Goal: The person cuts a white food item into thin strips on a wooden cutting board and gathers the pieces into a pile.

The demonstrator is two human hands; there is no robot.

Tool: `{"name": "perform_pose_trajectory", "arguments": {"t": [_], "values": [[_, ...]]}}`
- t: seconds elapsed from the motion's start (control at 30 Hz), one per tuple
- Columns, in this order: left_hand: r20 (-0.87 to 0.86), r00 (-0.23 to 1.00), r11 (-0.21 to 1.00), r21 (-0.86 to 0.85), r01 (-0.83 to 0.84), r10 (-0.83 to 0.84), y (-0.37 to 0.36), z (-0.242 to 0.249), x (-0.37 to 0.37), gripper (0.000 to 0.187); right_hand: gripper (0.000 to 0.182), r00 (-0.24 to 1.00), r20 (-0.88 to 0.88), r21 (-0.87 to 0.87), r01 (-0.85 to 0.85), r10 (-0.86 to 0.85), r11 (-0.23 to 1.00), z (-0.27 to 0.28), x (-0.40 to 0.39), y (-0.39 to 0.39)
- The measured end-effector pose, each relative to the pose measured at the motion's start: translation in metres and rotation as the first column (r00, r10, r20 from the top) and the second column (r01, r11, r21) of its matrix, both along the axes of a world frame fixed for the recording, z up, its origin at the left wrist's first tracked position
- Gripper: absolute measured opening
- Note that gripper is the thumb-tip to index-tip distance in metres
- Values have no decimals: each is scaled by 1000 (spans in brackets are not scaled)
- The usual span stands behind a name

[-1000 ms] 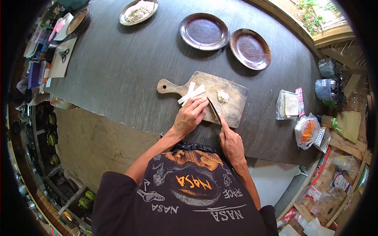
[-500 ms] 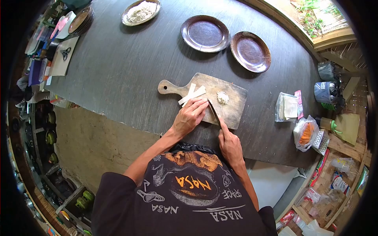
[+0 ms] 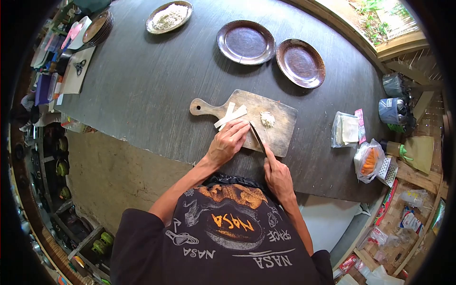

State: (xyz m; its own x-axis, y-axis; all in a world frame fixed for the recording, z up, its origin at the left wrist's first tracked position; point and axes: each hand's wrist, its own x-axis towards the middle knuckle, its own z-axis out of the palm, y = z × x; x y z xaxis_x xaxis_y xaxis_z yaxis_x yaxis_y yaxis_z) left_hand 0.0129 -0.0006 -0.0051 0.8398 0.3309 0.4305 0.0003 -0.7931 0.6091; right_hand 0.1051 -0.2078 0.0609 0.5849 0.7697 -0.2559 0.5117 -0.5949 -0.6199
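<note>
A wooden cutting board (image 3: 283, 124), its handle to the left, lies near the front edge of the table. My left hand (image 3: 231, 140) is closed, with its fingertips bunched on pale flat strips (image 3: 236, 113) at the board's lower left; what lies under the fingers is mostly hidden. Some of the strips lie crossed over each other above the hand. A dark-bladed knife (image 3: 257, 135) is gripped in my right hand (image 3: 279, 180), its tip right beside my left fingertips. To the right of the blade sits a small heap of thin pale shreds (image 3: 267, 119).
Two brown plates (image 3: 246, 42) (image 3: 300, 63) stand beyond the board, and a plate of white flour-like powder (image 3: 169, 17) is farther left. On the right are a plastic packet of pale sheets (image 3: 345, 129), a bag of carrots (image 3: 369, 161) and a grater (image 3: 387, 172). Scissors (image 3: 80, 67) lie far left.
The view has shifted very slightly. Both hands, the knife and the strips stay in nearly the same places on the board.
</note>
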Motion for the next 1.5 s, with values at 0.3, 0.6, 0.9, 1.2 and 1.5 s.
{"name": "perform_pose_trajectory", "arguments": {"t": [0.3,0.6,0.9,1.2,1.5], "values": [[-29,999,1000,-16,-14,13,-1,8,0,34,67,1000,10,-72,-23,24,997,9,-4,-10],[3,1000,1000,-12,-5,5,-1,3,0,33,60,1000,-13,2,-15,15,1000,2,-1,0],[-12,1000,1000,-18,-15,15,0,6,0,32,66,999,18,-50,-34,35,998,5,-1,-10],[6,1000,999,-32,-7,7,-1,1,-1,31,62,999,-24,-13,-23,23,1000,1,0,-1],[-3,1000,999,-45,-16,16,-1,4,-1,32,67,999,23,-55,-32,34,998,5,-3,-9]]}}
